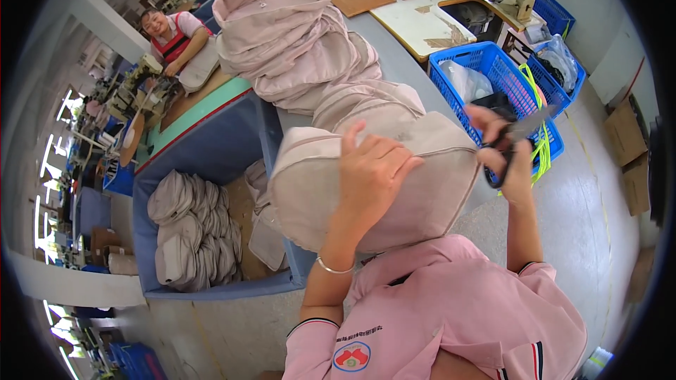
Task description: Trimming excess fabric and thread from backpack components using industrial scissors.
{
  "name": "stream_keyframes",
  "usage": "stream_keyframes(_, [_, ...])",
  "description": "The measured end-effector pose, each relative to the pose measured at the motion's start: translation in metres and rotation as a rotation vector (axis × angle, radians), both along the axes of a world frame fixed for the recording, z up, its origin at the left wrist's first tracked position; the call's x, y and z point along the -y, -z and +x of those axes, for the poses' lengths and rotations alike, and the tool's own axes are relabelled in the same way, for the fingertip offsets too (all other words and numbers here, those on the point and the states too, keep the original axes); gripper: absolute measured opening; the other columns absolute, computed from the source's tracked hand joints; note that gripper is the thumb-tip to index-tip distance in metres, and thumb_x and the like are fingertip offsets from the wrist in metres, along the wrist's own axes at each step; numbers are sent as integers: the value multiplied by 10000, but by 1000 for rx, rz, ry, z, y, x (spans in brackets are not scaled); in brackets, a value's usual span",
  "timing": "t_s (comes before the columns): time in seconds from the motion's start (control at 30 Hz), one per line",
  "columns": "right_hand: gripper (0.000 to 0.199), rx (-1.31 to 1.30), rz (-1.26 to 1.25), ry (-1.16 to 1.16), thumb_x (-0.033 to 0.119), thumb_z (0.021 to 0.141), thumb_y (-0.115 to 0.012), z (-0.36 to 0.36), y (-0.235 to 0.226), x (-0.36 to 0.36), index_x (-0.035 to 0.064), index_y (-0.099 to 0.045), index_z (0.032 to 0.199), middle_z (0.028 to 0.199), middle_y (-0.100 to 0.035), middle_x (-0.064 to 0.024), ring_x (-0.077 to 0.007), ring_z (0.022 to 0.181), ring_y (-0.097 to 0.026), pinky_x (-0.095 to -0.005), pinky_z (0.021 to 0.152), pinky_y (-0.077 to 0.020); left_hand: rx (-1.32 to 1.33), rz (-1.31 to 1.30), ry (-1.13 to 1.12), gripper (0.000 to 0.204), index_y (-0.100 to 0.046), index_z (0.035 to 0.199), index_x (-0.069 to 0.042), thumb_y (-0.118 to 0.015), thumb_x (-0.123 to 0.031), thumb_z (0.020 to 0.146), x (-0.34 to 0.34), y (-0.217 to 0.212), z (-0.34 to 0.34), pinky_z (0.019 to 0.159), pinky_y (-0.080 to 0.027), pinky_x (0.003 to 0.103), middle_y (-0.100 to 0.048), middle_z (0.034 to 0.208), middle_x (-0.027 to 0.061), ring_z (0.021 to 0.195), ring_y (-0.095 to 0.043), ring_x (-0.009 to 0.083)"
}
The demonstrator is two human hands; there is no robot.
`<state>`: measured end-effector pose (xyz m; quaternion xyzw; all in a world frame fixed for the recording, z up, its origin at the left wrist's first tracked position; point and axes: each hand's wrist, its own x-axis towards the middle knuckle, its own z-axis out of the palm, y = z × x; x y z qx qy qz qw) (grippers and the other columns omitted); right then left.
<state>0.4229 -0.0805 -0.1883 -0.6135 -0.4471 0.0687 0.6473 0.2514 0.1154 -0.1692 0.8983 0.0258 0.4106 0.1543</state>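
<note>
While the left hand (377, 176) is poised over a large, rounded beige fabric piece with a seam along its edge (436, 193), its fingers are loosely spread and its grip is slack, with nothing plainly held; whether the fingertips press on the cloth I cannot tell. The right hand (520, 176) has its grip closed around a pair of black-handled metal scissors (524, 129), just beyond the piece's right edge. The blades point away from the cloth, and blur hides whether they are parted.

The beige piece is at the near end of the grey table (405, 74), between the person's pink shirt (451, 288) and a tall heap of matching beige fabric pieces (289, 42).

To handle this well, the left hand should probably flatten the cloth and keep its fingers well back from the blades. Any snip would best be made with the tips alone, parallel to the seam, lifting a loose end clear first so that neither stitching nor panel is nicked. Between cuts, pointing the blades outward seems sound, since the soft panel could easily snag.
</note>
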Motion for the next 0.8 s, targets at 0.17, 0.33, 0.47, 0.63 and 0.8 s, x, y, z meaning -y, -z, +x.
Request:
stream_keyframes(0.17, [410,17,-452,119,175,724,-895,-11,6,-31,23,-538,857,748,-455,17,-91,698,-430,-261,605,-369,-69,-49,-33,124,-731,784,-109,-809,-204,796,-4,21,12,1075,-367,440,-705,818,-15,800,-648,164])
stream_keyframes(0.33, [361,-145,-417,-9,154,744,-889,-12,-4,-25,30,-568,854,726,-486,36,-53,656,-422,-240,578,-360,-159,-207,-118,74,-752,861,-97,-785,-139,810,-43,16,-28,1101,-330,453,-722,887,14,896,-656,191])
stream_keyframes(0.47, [346,-196,-269,-84,142,757,-885,-2,7,-25,38,-567,847,726,-491,50,-32,643,-410,-228,561,-341,-144,-343,-102,151,-749,919,-95,-794,-191,811,-77,26,-53,1063,-357,418,-721,931,35,923,-635,215])
stream_keyframes(0.63, [305,-184,-457,-36,135,786,-855,1,-2,-29,46,-572,859,728,-471,64,-32,644,-407,-223,573,-338,-180,-599,-137,207,-752,929,-68,-811,-216,797,-85,24,-61,906,-419,339,-708,898,45,869,-611,213])
stream_keyframes(0.8, [337,-114,-489,17,172,785,-859,8,0,-35,34,-566,877,759,-529,37,-43,688,-448,-233,601,-361,-238,-498,-151,186,-755,889,-80,-817,-220,784,-81,12,-54,883,-409,335,-683,823,23,841,-602,196])
